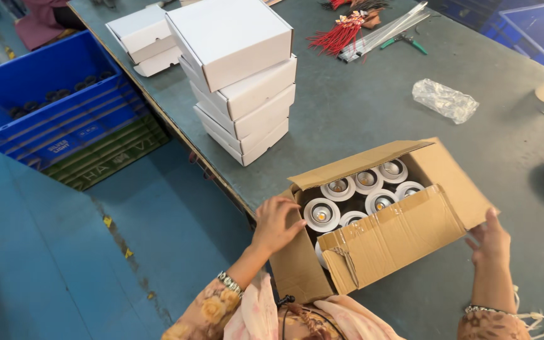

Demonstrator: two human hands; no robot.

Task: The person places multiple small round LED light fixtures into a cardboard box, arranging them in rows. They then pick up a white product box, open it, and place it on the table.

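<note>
An open cardboard box (379,226) sits at the near edge of the grey desk (347,107), its long axis running from lower left to upper right, its mouth facing up. Inside lie round white lamp fittings (347,201) in rows, faces up; the near flap, patched with brown tape, covers part of the closest ones, so their count cannot be told. The left hand (275,223) rests on the box's left corner with fingers spread and loose, its grip open against the cardboard. The right hand (491,242) is just beside the right flap, fingers relaxed and open, holding nothing; whether it touches the flap is hard to make out. Behind the box stands a leaning stack of white cartons (240,82), near its far left corner, with more white cartons (143,38) beyond. Further back lie a crumpled clear plastic bag (445,99), a bundle of red wires (338,34) and green-handled pliers (404,41). A blue crate (45,101) stands on the floor to the left, its contents too dark to identify.
</note>
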